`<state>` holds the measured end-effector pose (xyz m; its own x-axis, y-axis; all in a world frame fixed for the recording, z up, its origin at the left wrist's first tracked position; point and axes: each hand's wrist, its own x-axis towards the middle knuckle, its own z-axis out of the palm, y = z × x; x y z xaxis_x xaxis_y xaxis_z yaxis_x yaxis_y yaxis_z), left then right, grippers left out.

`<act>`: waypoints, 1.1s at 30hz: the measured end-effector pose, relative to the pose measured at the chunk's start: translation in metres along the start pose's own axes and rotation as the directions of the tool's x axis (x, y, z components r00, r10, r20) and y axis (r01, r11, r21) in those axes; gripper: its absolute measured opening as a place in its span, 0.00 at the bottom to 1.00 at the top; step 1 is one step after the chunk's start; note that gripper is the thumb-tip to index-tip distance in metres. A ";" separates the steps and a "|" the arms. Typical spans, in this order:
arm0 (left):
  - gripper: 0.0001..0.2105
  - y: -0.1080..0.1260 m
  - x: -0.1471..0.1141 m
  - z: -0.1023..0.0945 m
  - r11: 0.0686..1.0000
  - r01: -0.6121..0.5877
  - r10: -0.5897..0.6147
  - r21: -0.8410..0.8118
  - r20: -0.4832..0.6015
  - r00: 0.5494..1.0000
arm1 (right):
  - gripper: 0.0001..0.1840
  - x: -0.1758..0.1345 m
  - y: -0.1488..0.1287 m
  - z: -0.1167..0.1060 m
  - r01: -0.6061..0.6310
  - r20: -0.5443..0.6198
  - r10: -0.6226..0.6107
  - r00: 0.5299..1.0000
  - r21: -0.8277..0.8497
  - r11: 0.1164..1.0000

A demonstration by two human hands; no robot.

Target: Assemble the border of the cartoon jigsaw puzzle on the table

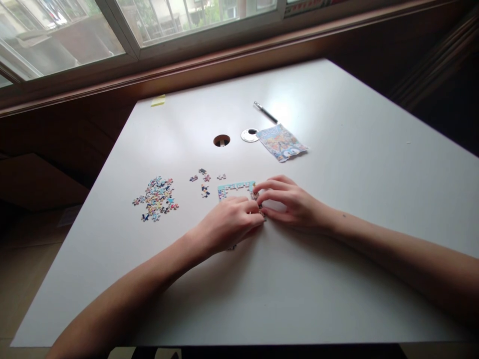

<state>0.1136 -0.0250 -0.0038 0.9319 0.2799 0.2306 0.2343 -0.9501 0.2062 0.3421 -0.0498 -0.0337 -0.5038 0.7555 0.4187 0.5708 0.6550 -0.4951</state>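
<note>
The left hand [235, 219] and right hand [292, 204], at the frame's centre, are bare and slender, with slim fingers. The left forearm [149, 274] is bare down to the lower left; the right forearm [392, 244], bare to the right edge, bears a small dark spot [344, 216] near the wrist. Whether the pale and black patches [145, 353] at bottom left are clothing is unclear.

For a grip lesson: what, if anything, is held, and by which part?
Cannot tell; left hand and right hand are at the right edge of the puzzle.
</note>
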 end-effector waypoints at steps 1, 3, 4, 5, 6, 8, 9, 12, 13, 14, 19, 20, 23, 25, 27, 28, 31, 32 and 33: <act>0.10 0.000 -0.001 -0.002 1.000 -0.006 0.006 0.014 0.004 1.000 | 0.05 0.000 0.000 0.000 -0.002 -0.001 0.002 1.000 0.001 1.000; 0.10 0.001 -0.004 -0.006 0.999 -0.005 0.004 0.038 0.012 1.000 | 0.06 0.001 -0.001 0.000 -0.005 -0.003 0.005 1.000 0.004 1.000; 0.10 0.001 -0.005 -0.007 0.999 0.001 -0.001 0.049 0.015 1.000 | 0.06 0.001 -0.001 0.000 -0.006 -0.004 0.006 1.000 0.007 1.000; 0.10 0.001 -0.006 -0.008 0.998 0.006 -0.007 0.059 0.015 1.000 | 0.06 0.001 -0.001 0.000 -0.008 -0.004 0.008 1.000 0.009 1.000; 0.10 0.002 -0.007 -0.007 0.998 0.010 -0.011 0.068 0.017 1.000 | 0.06 0.001 -0.001 0.000 -0.009 -0.003 0.009 1.000 0.011 1.000; 0.11 0.002 -0.008 -0.006 0.996 0.012 -0.014 0.083 0.028 0.999 | 0.06 0.000 -0.001 0.000 -0.007 0.000 0.007 1.000 0.011 1.000; 0.11 0.003 -0.008 -0.004 0.996 0.012 -0.015 0.089 0.039 0.999 | 0.06 0.000 -0.001 0.000 -0.005 0.003 0.005 1.000 0.009 1.000; 0.12 0.004 -0.008 -0.002 0.994 0.018 -0.025 0.104 0.064 0.998 | 0.06 -0.001 0.000 0.000 -0.004 0.012 0.004 1.000 0.003 1.000; 0.12 0.004 -0.008 -0.001 0.994 0.020 -0.028 0.109 0.069 0.997 | 0.05 -0.001 0.000 0.000 -0.006 0.013 0.006 1.000 0.003 1.000; 0.12 0.004 -0.008 -0.001 0.993 0.022 -0.030 0.115 0.074 0.997 | 0.05 -0.001 0.001 0.000 -0.007 0.012 0.007 1.000 0.004 1.000; 0.11 0.003 -0.007 -0.006 0.990 0.021 -0.035 0.138 0.107 0.994 | 0.05 0.000 0.000 0.000 -0.006 0.003 0.006 1.000 0.009 1.000; 0.11 0.002 -0.007 -0.007 0.991 0.017 -0.033 0.136 0.113 0.993 | 0.05 0.000 0.000 0.000 -0.005 0.002 0.005 1.000 0.010 1.000; 0.10 -0.001 -0.007 -0.009 0.992 0.009 -0.024 0.123 0.123 0.992 | 0.05 0.000 -0.001 0.000 -0.004 0.001 0.004 1.000 0.011 1.000; 0.09 -0.003 -0.007 -0.008 0.993 0.005 -0.020 0.116 0.124 0.992 | 0.05 0.000 -0.001 0.000 -0.005 -0.002 0.005 1.000 0.011 1.000; 0.09 -0.005 -0.008 -0.008 0.993 0.002 -0.017 0.116 0.132 0.991 | 0.05 0.000 -0.001 0.000 -0.008 0.001 0.008 1.000 0.010 1.000; 0.09 -0.005 -0.008 -0.008 0.993 0.001 -0.018 0.120 0.139 0.990 | 0.06 0.000 -0.001 0.000 -0.010 0.003 0.010 1.000 0.009 1.000; 0.10 -0.006 -0.008 -0.011 0.992 -0.014 -0.003 0.121 0.138 0.990 | 0.06 -0.001 0.000 0.000 -0.011 0.008 0.011 1.000 0.007 1.000; 0.10 -0.006 -0.007 -0.013 0.994 -0.020 0.007 0.110 0.120 0.993 | 0.05 -0.001 0.000 0.000 -0.011 0.007 0.011 1.000 0.006 1.000; 0.10 -0.006 -0.007 -0.015 0.995 -0.023 0.014 0.095 0.096 0.995 | 0.06 -0.001 0.000 0.000 -0.010 0.007 0.010 1.000 0.006 1.000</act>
<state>0.1012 -0.0189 0.0080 0.9573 0.2523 0.1412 0.2381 -0.9650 0.1100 0.3429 -0.0504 -0.0343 -0.5029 0.7617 0.4085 0.5720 0.6476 -0.5034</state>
